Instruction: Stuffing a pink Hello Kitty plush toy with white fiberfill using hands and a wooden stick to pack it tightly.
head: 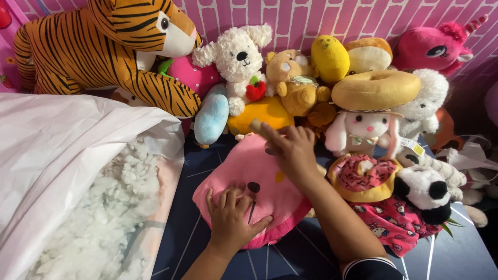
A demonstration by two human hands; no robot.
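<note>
Pink plush cushion (249, 192) — left hand (231, 220) pressed flat on it, fingers spread; right hand (293, 150) clamped on a tan stick (258, 127).

Left: large white plastic bag (57, 135), open, holding loose white fibre stuffing (104, 218). Rear left: striped tiger plush (104, 46) against pink brick-pattern wall (311, 18). Beside it: white dog plush (236, 57), with a pale blue oval plush (211, 118) below it. Centre rear: tan bear plush (293, 78), yellow chick plush (329, 58). Right: tan doughnut cushion (376, 89) resting on white rabbit plush (360, 132); pink unicorn plush (438, 49) behind. Front right: panda plush (425, 192) beside pink-iced doughnut plush (363, 176). Dark blue surface (290, 256) with thin white lines.
</note>
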